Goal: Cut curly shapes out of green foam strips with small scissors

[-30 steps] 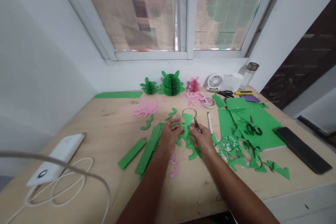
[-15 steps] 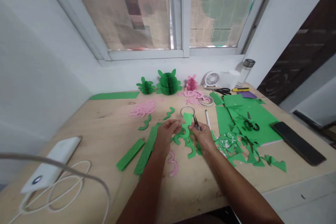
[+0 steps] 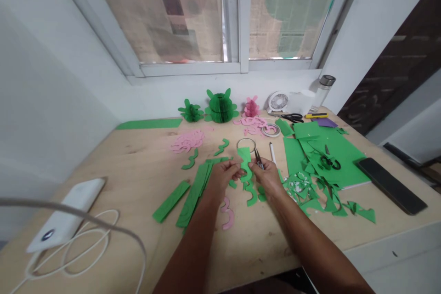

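Between my hands is a green paper strip [image 3: 245, 157] with a wavy cut edge, raised over the table. My left hand [image 3: 222, 175] is closed, with its fingertips pinched on the strip's left edge. My right hand [image 3: 268, 175] grips small dark scissors [image 3: 258, 160], blades pointing up and away, while its thumb touches the strip's right edge. Below lies a green wavy cutout [image 3: 251, 195], and nearer me a pink wavy cutout [image 3: 226, 215]. Long green paper strips [image 3: 193, 197] lie left of my left hand, partly hidden by it.
Green scraps [image 3: 303, 188] and green sheets [image 3: 351, 165] cover the right side, with a black phone [image 3: 392, 186] beside them. Pink cutouts [image 3: 188, 141] lie at left. Paper figures [image 3: 220, 108] and a fan [image 3: 278, 101] line the wall. A cable [image 3: 72, 239] loops at left.
My left hand has moved slightly right, and its fingertips now meet the green strip's edge. My right hand still holds the scissors in nearly the same place.
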A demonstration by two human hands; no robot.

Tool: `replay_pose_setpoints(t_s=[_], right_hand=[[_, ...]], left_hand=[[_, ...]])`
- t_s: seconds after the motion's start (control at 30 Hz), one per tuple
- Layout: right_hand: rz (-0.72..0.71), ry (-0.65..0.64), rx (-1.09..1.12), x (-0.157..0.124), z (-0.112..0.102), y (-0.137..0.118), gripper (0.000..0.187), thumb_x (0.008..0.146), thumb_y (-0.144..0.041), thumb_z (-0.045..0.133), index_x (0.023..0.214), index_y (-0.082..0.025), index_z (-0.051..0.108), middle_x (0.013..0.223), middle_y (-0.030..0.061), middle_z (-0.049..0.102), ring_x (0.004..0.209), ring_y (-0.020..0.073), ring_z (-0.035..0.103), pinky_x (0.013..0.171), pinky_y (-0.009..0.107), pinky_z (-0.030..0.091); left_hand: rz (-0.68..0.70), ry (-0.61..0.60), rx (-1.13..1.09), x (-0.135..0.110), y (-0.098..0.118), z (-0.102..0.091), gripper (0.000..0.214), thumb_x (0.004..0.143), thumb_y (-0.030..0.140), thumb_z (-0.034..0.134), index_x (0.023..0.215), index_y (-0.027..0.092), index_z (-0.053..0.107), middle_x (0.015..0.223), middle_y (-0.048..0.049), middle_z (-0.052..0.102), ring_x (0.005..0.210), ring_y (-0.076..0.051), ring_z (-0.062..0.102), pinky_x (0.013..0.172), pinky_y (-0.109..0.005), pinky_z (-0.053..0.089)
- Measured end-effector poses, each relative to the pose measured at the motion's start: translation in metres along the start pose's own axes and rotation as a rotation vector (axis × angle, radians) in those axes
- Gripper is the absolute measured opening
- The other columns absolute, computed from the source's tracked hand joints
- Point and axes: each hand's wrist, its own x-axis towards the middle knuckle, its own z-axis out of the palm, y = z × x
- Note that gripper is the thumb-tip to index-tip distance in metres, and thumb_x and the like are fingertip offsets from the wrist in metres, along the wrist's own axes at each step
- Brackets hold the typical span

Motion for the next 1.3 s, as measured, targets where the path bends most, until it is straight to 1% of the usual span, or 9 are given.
replay_pose_setpoints(t_s=[0.1,0.2,0.3,0.47,0.7,0.9,1.1,1.3], right_hand=[[0.01,-0.016,-0.011,-0.001,-0.001,-0.002,0.031,0.058,-0.043,0.076,0.065,-0.018,0.059,0.044,-0.0108,0.031,0.038,0.0051,0.02,0.036,0.022,0.011],[0.022,-0.043,-0.02,-0.001,0.0,-0.004,0.031,0.058,-0.043,0.076,0.065,-0.018,0.06,0.044,-0.0111,0.03,0.038,0.0054,0.02,0.036,0.023,0.011],[0.038,-0.079,-0.029,-0.001,0.0,-0.004,0.031,0.057,-0.043,0.076,0.064,-0.018,0.059,0.044,-0.0111,0.03,0.038,0.0052,0.02,0.037,0.023,0.011],[0.029,-0.089,-0.04,-0.001,-0.001,-0.003,0.033,0.057,-0.044,0.077,0.064,-0.018,0.058,0.045,-0.0111,0.03,0.039,0.005,0.02,0.036,0.021,0.012],[0.02,-0.1,-0.043,0.0,-0.003,-0.002,0.035,0.058,-0.046,0.077,0.064,-0.018,0.056,0.045,-0.0109,0.029,0.038,0.0048,0.02,0.036,0.021,0.012],[0.027,-0.109,-0.051,0.001,-0.003,0.0,0.037,0.057,-0.047,0.078,0.065,-0.018,0.057,0.045,-0.0109,0.03,0.038,0.0049,0.02,0.036,0.022,0.012],[0.02,-0.119,-0.045,0.001,-0.003,0.005,0.035,0.059,-0.046,0.077,0.066,-0.018,0.058,0.047,-0.0102,0.033,0.039,0.0048,0.021,0.037,0.022,0.012],[0.006,-0.119,-0.051,0.001,-0.003,0.006,0.033,0.06,-0.044,0.077,0.068,-0.017,0.059,0.048,-0.0091,0.036,0.04,0.0052,0.023,0.038,0.021,0.015]], left_hand=[[-0.011,-0.012,-0.002,0.001,0.0,0.0,0.019,0.063,0.034,0.071,0.067,0.015,0.067,0.061,-0.0052,0.068,0.054,-0.013,0.058,0.054,-0.024,0.043],[-0.004,0.02,-0.05,0.002,0.001,0.001,0.018,0.061,0.03,0.072,0.071,0.016,0.067,0.06,-0.0019,0.065,0.055,-0.013,0.06,0.055,-0.023,0.044],[0.007,0.052,-0.106,0.003,0.002,0.002,0.017,0.059,0.028,0.074,0.066,0.016,0.063,0.059,0.0018,0.061,0.052,-0.01,0.056,0.054,-0.022,0.043],[0.009,0.036,-0.152,-0.001,0.007,0.004,0.02,0.058,0.03,0.074,0.062,0.015,0.061,0.054,0.0035,0.055,0.047,-0.008,0.052,0.051,-0.021,0.043],[0.02,0.094,-0.226,-0.003,0.01,0.002,0.021,0.058,0.03,0.073,0.07,0.015,0.065,0.065,-0.0018,0.066,0.051,-0.009,0.055,0.051,-0.022,0.044],[0.024,0.118,-0.212,-0.001,0.007,0.004,0.022,0.055,0.028,0.077,0.066,0.015,0.063,0.06,0.0,0.063,0.048,-0.008,0.053,0.05,-0.021,0.044],[-0.01,0.065,-0.224,-0.003,0.005,0.006,0.027,0.053,0.028,0.081,0.06,0.015,0.06,0.056,0.0032,0.057,0.048,-0.008,0.055,0.05,-0.02,0.045],[-0.05,0.04,-0.269,-0.004,0.007,0.005,0.027,0.055,0.028,0.081,0.062,0.015,0.059,0.056,0.0032,0.057,0.048,-0.008,0.056,0.051,-0.021,0.046]])
